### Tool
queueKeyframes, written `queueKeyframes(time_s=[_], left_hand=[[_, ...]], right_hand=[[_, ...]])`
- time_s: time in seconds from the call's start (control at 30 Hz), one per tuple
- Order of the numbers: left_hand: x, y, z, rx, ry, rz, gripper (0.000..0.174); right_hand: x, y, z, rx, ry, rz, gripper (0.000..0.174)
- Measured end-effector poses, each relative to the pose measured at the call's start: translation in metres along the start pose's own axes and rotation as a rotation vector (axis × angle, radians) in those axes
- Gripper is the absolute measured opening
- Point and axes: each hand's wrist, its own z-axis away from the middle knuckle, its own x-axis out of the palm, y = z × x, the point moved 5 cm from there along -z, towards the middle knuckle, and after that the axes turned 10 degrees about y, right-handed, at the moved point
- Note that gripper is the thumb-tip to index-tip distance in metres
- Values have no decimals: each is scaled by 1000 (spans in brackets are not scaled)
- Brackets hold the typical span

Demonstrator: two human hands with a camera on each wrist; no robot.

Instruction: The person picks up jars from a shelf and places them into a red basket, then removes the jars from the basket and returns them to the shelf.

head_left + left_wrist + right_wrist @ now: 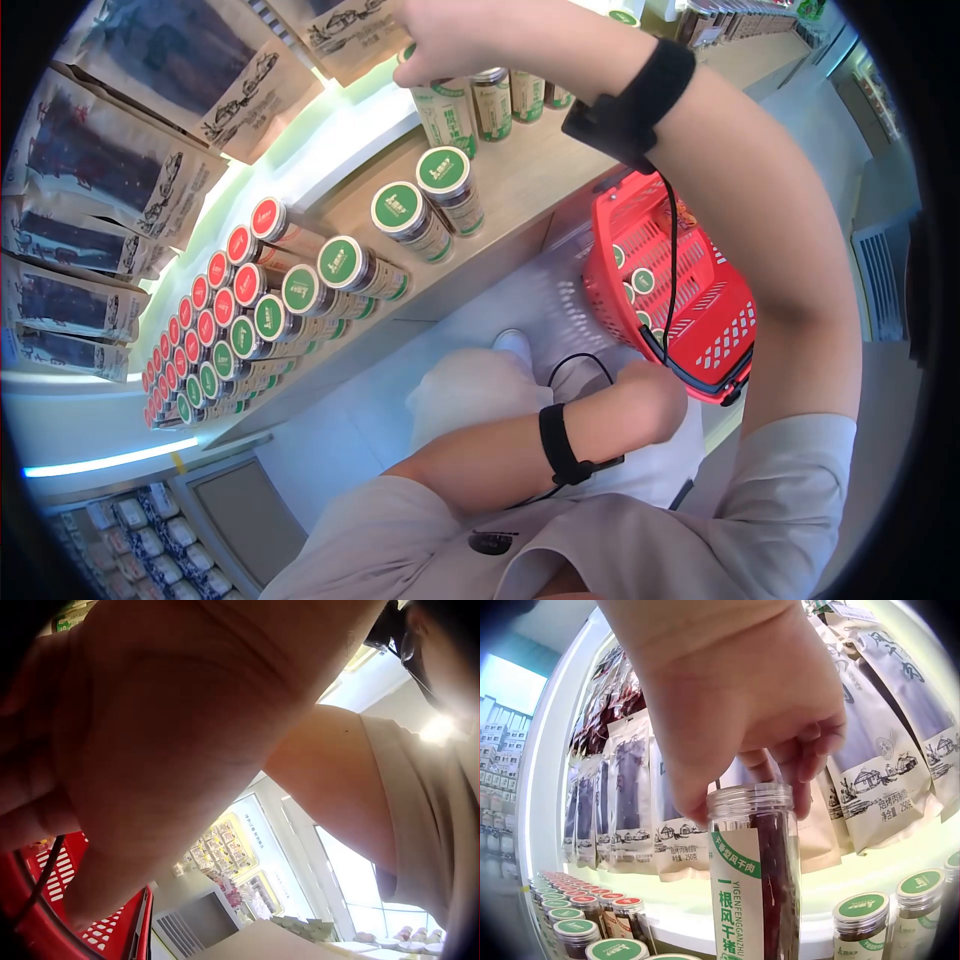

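Observation:
In the head view my right hand reaches over the shelf and pinches a clear jar near its top. From the right wrist view, the fingers and thumb of the hand straddle the ribbed rim of this upright jar. Dark meat sticks show through its wall beside a green-and-white label. My left hand hangs low in front of my body with its fingers hidden in the head view. Seen from its wrist, the hand has loosely bent fingers, with nothing visible in them.
A red basket with several green-lidded jars stands low at right, beyond my left hand. Rows of red-lidded jars and green-lidded jars line the shelf. Tall packets stand behind them. A cable hangs from my right wrist.

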Motion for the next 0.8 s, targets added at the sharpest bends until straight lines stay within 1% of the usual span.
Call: queueKeyframes(time_s=[0.03,0.07,0.1,0.13,0.17,0.2,0.27,0.33,0.4,0.43,0.47,0.5,0.57,0.6,0.63,0.7,0.8], left_hand=[[4,11,6,74,-15,-49,19],[9,13,8,70,-15,-47,19],[13,19,11,149,14,-36,17],[18,26,15,229,42,-25,16],[42,22,10,293,283,-40,16],[53,19,6,296,279,-39,16],[52,18,5,278,418,-7,16],[52,19,3,271,420,5,16],[49,21,0,266,423,17,16],[51,23,-3,281,376,-5,17],[53,26,-6,295,330,-28,18],[57,26,-9,299,330,-28,18],[66,27,-12,328,383,-21,24],[70,27,-16,328,383,-20,24],[71,28,-19,321,372,-18,25],[76,29,-23,307,348,-14,27],[79,29,-24,294,321,-11,30]], right_hand=[[10,-3,-3,-37,-24,32,40],[20,-5,-6,-74,-47,64,41],[28,-7,-8,-122,-30,107,38],[37,-7,-11,-121,-30,104,38],[46,-9,-14,-166,-30,145,36],[52,-9,-15,-210,-32,187,35],[59,-7,-15,-229,-40,204,34],[70,-4,-18,-250,-47,223,32],[81,0,-26,-256,69,236,30],[82,2,-27,-254,67,238,30],[86,4,-28,-239,-19,225,38],[91,7,-28,-224,-103,211,48],[90,8,-26,-231,-76,213,48],[89,8,-25,-240,-48,213,47],[88,8,-24,-240,-48,212,47],[85,8,-24,-244,-33,201,40],[84,8,-22,-232,-62,203,43]])
